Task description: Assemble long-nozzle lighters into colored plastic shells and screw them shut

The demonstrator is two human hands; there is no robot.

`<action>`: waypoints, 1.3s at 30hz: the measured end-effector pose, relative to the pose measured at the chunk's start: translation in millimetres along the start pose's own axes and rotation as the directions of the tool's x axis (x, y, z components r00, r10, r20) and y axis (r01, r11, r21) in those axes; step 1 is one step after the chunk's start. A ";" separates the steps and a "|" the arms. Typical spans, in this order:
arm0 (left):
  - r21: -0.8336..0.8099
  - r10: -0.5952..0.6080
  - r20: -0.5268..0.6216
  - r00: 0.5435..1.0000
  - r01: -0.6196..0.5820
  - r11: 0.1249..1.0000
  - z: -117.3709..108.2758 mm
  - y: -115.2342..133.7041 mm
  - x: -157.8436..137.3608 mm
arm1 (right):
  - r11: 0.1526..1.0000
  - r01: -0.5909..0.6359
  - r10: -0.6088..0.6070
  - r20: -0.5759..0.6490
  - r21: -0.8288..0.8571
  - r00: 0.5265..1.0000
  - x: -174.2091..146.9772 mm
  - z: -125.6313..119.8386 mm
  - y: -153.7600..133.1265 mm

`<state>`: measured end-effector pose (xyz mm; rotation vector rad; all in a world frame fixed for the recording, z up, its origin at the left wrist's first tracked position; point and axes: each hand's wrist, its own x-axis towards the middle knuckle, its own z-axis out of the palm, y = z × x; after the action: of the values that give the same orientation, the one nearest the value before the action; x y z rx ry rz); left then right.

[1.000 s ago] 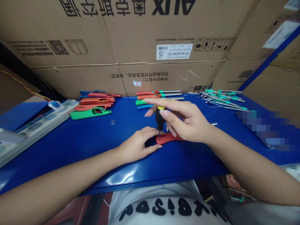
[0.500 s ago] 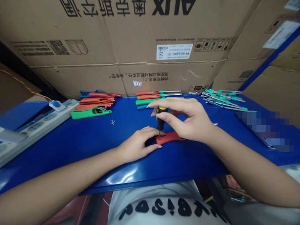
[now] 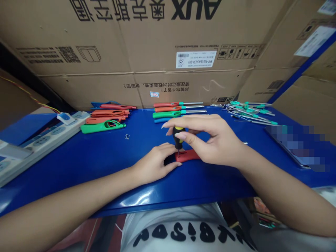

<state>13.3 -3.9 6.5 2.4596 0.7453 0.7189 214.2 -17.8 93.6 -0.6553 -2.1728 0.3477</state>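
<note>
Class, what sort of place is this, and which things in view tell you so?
Likely a small assembly workspace: the right hand holds a screwdriver to a red lighter, and loose teal-collared rods lie farther back.

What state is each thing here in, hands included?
Left hand: holding the end of the red lighter
Red lighter: lying flat, partly hidden
Right hand: gripping the screwdriver
Screwdriver: upright, tip down on the lighter
Tiny screws: loose, scattered
Teal-fitted rods: heaped
Back lighters: side by side, rods fitted
White plug: in the power strip
</note>
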 end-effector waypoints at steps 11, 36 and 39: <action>-0.043 -0.082 -0.019 0.996 0.081 0.996 3.7 11.9 -0.3 | 0.896 -0.082 0.018 -0.148 -0.437 0.989 -9.9 8.6 -22.6; 0.389 -0.159 0.113 0.981 0.103 0.915 -57.5 -32.9 19.4 | 0.270 -0.599 0.620 -0.339 -0.754 0.707 -44.2 -90.1 106.3; 0.413 -0.133 0.190 0.973 0.044 0.910 -63.5 -41.0 30.0 | 0.218 -0.598 0.712 -0.294 -0.771 0.638 -49.0 -83.2 116.7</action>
<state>-18.1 62.5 41.6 2.7911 0.9960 0.2719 344.2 53.2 61.7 -2.2243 -1.9382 -0.3064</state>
